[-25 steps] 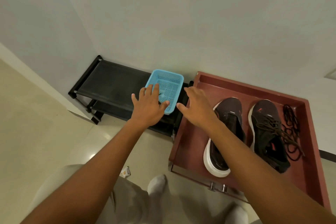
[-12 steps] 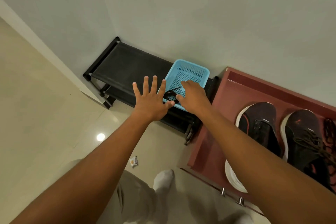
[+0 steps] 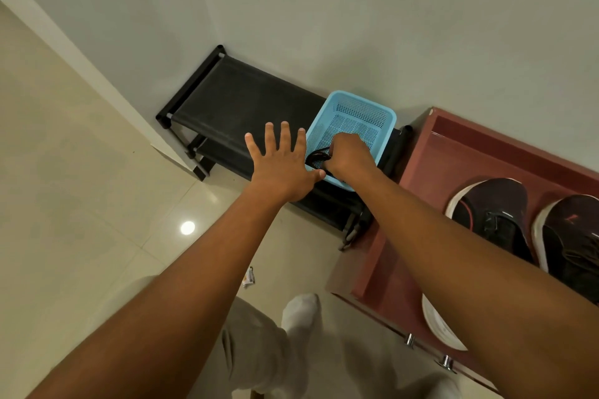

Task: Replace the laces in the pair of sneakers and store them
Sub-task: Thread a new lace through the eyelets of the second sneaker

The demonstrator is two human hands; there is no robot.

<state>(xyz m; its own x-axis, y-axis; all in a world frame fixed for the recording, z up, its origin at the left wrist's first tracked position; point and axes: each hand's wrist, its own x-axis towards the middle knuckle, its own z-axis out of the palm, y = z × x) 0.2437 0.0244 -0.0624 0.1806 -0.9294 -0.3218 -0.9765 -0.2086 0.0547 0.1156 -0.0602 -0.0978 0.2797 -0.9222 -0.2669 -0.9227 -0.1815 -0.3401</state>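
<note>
Inside perforated plastic basket (image 3: 359, 116), right hand (image 3: 348, 155) pinches looped cord laces (image 3: 317, 157).

Dark lace (image 3: 318, 157): looped bundle, black with brownish tint, lying at near-left corner of blue basket, partly hidden by hand closed over it

Left sneaker (image 3: 492, 214): dark upper, white sole, red trim line by toe, no lacing discernible, toe toward wall, on red surface, heel end hidden behind forearm

Right sneaker (image 3: 570, 243): same dark upper and white sole, small red mark on toe, just beside first, partly cut by frame edge
</note>
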